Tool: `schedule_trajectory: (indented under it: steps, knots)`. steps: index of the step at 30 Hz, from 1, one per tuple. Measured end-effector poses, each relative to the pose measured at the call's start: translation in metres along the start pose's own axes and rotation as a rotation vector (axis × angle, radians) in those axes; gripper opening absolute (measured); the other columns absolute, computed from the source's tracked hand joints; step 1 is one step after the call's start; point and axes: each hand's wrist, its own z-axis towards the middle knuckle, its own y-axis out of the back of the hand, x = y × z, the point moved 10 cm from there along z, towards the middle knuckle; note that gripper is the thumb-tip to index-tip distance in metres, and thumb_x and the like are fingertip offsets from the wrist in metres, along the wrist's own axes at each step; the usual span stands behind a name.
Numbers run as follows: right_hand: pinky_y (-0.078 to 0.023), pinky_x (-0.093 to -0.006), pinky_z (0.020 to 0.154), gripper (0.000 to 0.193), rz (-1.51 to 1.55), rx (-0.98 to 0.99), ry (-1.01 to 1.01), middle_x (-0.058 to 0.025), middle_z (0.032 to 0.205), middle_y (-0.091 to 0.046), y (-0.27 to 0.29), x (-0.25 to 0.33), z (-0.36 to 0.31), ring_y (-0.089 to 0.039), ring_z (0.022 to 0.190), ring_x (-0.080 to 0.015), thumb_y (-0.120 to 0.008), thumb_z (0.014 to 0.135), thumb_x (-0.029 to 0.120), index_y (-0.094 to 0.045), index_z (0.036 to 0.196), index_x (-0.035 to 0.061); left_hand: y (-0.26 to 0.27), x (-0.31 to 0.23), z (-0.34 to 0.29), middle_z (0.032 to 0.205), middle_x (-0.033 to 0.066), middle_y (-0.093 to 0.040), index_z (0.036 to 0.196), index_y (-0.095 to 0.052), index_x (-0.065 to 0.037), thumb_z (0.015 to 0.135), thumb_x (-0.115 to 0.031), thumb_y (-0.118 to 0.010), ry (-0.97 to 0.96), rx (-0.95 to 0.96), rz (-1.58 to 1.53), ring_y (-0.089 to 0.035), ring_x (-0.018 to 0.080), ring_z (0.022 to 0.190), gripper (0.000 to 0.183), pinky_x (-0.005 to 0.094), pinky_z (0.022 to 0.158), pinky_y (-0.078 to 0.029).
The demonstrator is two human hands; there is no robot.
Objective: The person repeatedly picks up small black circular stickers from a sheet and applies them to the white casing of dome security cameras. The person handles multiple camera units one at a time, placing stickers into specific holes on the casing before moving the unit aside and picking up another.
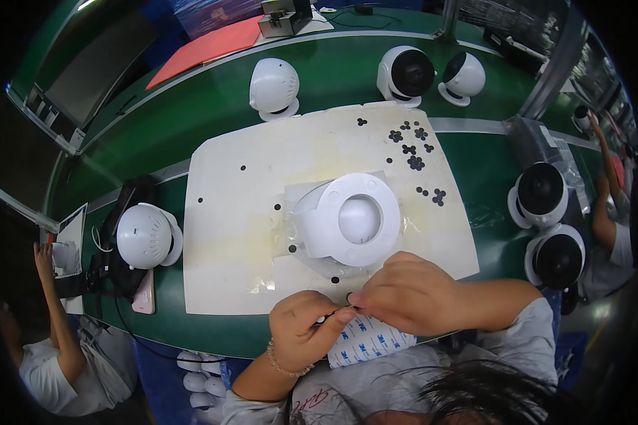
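Observation:
Close to the table's front edge, my left hand [298, 327] and my right hand [417, 294] meet with fingers pinched together. Between and below them hangs a white backing sheet [373, 343] with blue print; my left thumb and fingers close on its upper edge. A small black round pad [349, 297] shows at my right fingertips. Just beyond the hands, a white camera housing [322, 219] lies on its side, its ring-shaped base [388, 216] turned up. Loose black pads [335, 280] dot the pale cardboard mat [227, 241] around it.
Finished-looking white cameras [273, 85] stand at the back, with one [147, 236] at left and black-faced ones [542, 188] at right. Clusters of black pads [416, 163] lie at the mat's far right. A phone [144, 294] and cables lie left. Other people work on both sides.

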Motion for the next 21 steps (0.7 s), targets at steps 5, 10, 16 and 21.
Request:
schedule_trajectory:
  steps: [5, 10, 16, 21]
  knots:
    - [-0.041, -0.0262, 0.063, 0.033, -0.027, 0.005, 0.17, -0.0033, 0.086, -0.058, 0.0, 0.011, -0.001, -0.057, 0.076, -0.0152, -0.061, 0.071, 0.006, -0.058, 0.103, 0.0072, -0.001, 0.008, -0.001, 0.055, 0.0086, -0.053, 0.065, -0.059, -0.001, 0.073, -0.012, -0.067, 0.084, 0.032, -0.055, -0.048, 0.0169, 0.045, 0.016, 0.026, 0.043, -0.036]
    - [-0.041, -0.0266, 0.061, 0.025, -0.077, -0.01, 0.301, -0.0045, 0.09, -0.06, 0.001, 0.023, -0.002, -0.059, 0.077, -0.0166, -0.062, 0.073, 0.005, -0.059, 0.097, 0.0091, -0.003, 0.017, -0.002, 0.055, 0.0092, -0.054, 0.064, -0.058, 0.001, 0.075, -0.011, -0.065, 0.139, 0.025, -0.146, -0.048, 0.0159, 0.046, 0.018, 0.0258, 0.044, -0.036]
    - [-0.043, -0.0276, 0.068, 0.039, 0.171, -0.116, 0.094, -0.0052, 0.096, -0.057, 0.019, 0.0, -0.008, -0.057, 0.083, -0.0195, -0.067, 0.07, 0.006, -0.054, 0.107, 0.0085, 0.011, 0.019, -0.005, 0.055, 0.008, -0.054, 0.064, -0.057, 0.0, 0.074, -0.01, -0.066, 0.14, -0.06, -0.141, -0.048, 0.0151, 0.048, 0.017, 0.0253, 0.046, -0.037]
    - [-0.046, -0.0313, 0.067, 0.044, 0.22, -0.157, -0.066, -0.0103, 0.097, -0.055, 0.017, -0.01, -0.008, -0.055, 0.086, -0.0227, -0.068, 0.068, 0.0, -0.052, 0.109, 0.0066, 0.012, 0.01, 0.0, 0.062, 0.008, -0.056, 0.07, -0.059, -0.002, 0.068, -0.009, -0.072, 0.083, -0.062, -0.118, -0.051, 0.0158, 0.053, 0.015, 0.0256, 0.048, -0.039]
